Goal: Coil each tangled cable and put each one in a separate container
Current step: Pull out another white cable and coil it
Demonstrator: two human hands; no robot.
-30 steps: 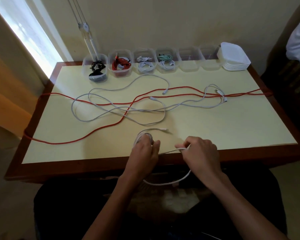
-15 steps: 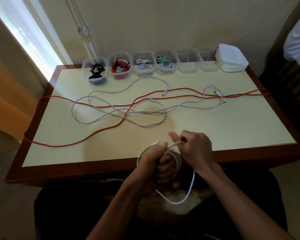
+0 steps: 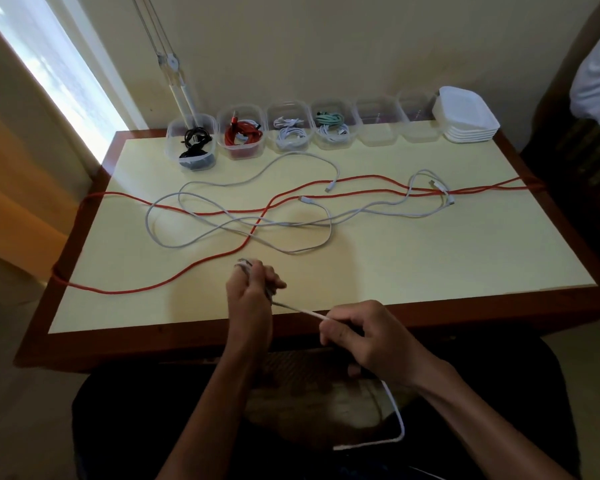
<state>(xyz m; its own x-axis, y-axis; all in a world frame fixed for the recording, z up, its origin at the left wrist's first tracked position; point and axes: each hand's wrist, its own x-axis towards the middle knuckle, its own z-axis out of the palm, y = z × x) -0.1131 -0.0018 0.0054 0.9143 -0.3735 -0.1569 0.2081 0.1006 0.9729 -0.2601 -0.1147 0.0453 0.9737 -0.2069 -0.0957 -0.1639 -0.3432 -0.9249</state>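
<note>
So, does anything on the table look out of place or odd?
Yes. The long red cable hangs over both the left and right table edges, crossed with loose white cables. One container appears to hold two cables, teal and white, though each should have its own.

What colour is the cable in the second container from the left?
Red, coiled in the second clear plastic container; clearest in the head view.
</note>
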